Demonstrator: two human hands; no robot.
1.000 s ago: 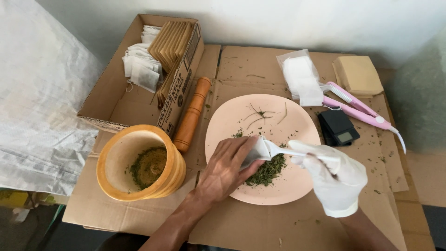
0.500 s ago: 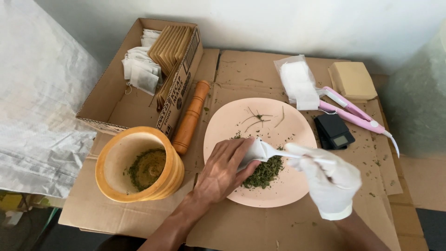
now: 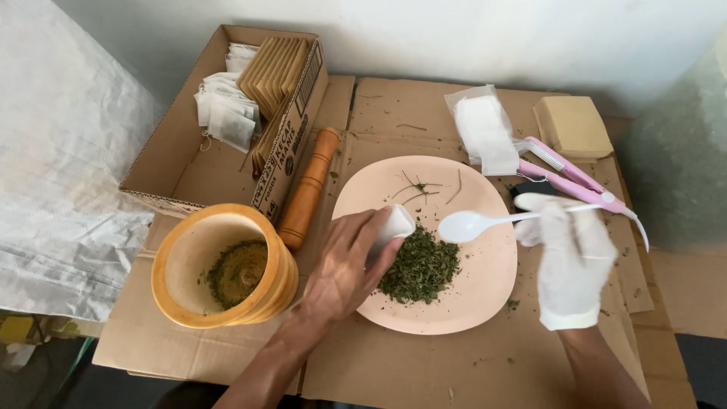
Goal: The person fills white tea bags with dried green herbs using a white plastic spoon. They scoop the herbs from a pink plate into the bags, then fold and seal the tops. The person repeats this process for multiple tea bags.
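A pale pink plate (image 3: 485, 288) lies on flattened cardboard, with a heap of crushed green dried herbs (image 3: 421, 266) on it and a few loose stems near its far edge. My bare left hand (image 3: 344, 265) holds a small white paper sachet (image 3: 392, 226) at the plate's left rim, just beside the herb heap. My right hand (image 3: 572, 254), in a white glove, holds a white plastic spoon (image 3: 471, 224) lifted over the plate to the right of the sachet. The spoon's bowl looks empty.
A wooden mortar (image 3: 223, 266) with ground herbs stands at the left, a wooden pestle (image 3: 307, 189) beside it. An open cardboard box (image 3: 227, 113) holds white sachets and brown envelopes. A bag of sachets (image 3: 487, 130), a pink sealer (image 3: 569, 176) and a tan block (image 3: 573, 125) lie at the back right.
My right hand has drawn the spoon back out of the sachet and away to the right. The left hand keeps the sachet at the herb heap.
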